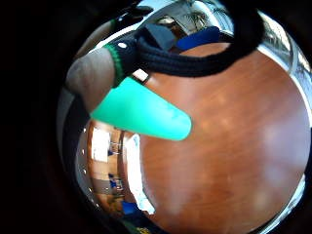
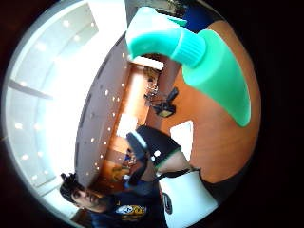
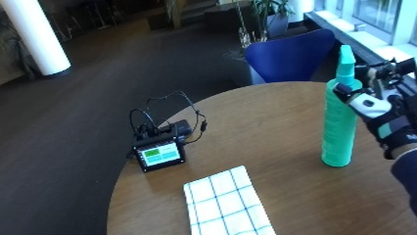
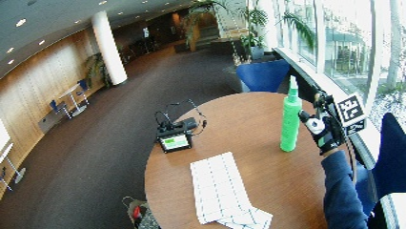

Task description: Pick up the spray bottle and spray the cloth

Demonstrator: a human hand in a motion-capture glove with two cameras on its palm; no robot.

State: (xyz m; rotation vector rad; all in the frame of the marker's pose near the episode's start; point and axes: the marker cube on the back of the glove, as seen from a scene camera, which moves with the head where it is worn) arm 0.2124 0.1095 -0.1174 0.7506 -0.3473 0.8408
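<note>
A tall green spray bottle (image 3: 340, 122) stands upright on the round wooden table (image 3: 273, 122), near its right side. My gloved right hand (image 3: 381, 115) is level with the bottle's upper part, just to its right, and its fingertips reach the bottle's edge without curling round it. In the thumb side palm view the bottle (image 2: 213, 71) and its spray head lie close to the palm, and the thumb (image 2: 154, 152) stays apart from it. A fingertip (image 1: 92, 78) shows beside the bottle (image 1: 141, 112). The white cloth (image 3: 224, 205) with a blue grid lies flat near the front edge.
A small black device with a green screen (image 3: 159, 154) and looped cables sits at the table's left edge. A blue chair (image 3: 293, 56) stands behind the table. The cloth (image 4: 222, 191) hangs over the front edge with a folded corner.
</note>
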